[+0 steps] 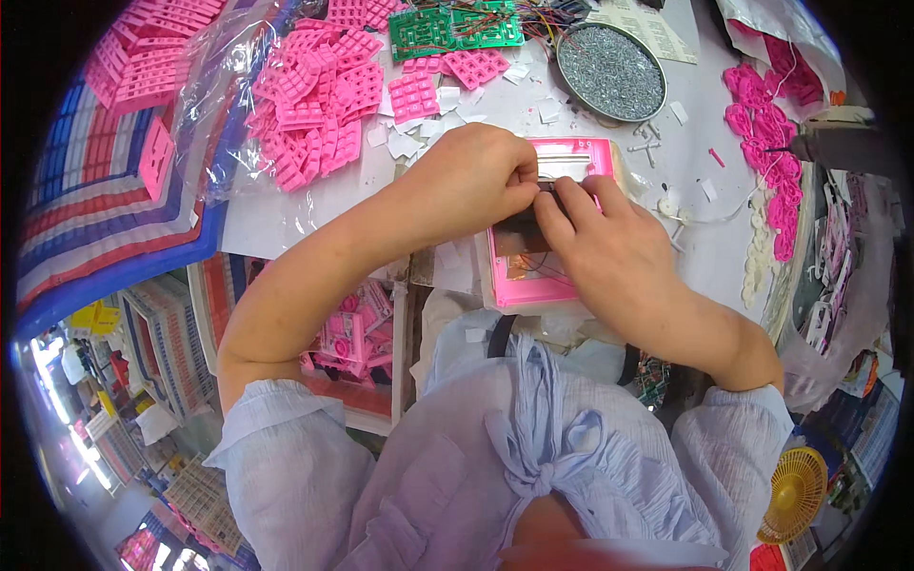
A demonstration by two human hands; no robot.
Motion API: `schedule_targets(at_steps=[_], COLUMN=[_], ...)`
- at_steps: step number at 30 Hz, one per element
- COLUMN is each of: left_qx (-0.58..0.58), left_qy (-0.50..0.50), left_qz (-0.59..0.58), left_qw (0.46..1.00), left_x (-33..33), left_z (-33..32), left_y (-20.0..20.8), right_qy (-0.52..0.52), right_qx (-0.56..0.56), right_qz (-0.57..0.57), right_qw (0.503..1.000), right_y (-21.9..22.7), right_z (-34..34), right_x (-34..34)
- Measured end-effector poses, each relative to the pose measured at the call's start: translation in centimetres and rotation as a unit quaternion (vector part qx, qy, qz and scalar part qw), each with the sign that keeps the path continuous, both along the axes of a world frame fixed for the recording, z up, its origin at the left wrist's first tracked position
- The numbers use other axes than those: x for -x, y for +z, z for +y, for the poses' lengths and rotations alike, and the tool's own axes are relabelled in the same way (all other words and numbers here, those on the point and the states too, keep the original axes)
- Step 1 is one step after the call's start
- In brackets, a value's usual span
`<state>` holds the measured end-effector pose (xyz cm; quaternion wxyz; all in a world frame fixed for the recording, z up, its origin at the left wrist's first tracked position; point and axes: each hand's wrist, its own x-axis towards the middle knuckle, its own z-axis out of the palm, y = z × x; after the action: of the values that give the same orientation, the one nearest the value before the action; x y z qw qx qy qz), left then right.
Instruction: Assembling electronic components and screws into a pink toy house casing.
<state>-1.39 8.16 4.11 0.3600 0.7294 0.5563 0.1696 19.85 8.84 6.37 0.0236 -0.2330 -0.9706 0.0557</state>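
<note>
On the table in front of me lies a pink rectangular plastic casing (538, 293) with a dark piece and thin wires inside it. My left hand (476, 176) reaches over its left side, fingers curled into a pinch at the dark piece. From the right comes my right hand (609, 233), its bent fingertips pressed close beside the left ones. Whatever the fingertips grip is too small and covered to make out. The middle of the casing is partly hidden beneath both hands.
Behind my left forearm is a heap of pink button pads (319, 95). Green circuit boards (457, 30) with wires and a round tray of small screws (609, 71) stand at the back. Pink small parts (766, 143) lie at right. An open drawer (357, 333) holds pink pieces.
</note>
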Motion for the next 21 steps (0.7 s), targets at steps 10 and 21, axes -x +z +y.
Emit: schedule_targets(at_steps=[10, 21], left_qx=[-0.073, -0.238], left_qy=[-0.004, -0.094], left_qz=[-0.014, 0.266], left_qw=[0.997, 0.929], left_x=[0.0, -5.2], left_z=[1.8, 15.8], left_y=[1.0, -6.2], right_qy=[-0.102, -0.126], right_qx=[-0.032, 0.221], right_qz=[0.584, 0.611], right_qw=[0.805, 0.749], right_y=[2.1, 3.5], right_z=[6.3, 21.0], right_x=[-10.0, -8.1])
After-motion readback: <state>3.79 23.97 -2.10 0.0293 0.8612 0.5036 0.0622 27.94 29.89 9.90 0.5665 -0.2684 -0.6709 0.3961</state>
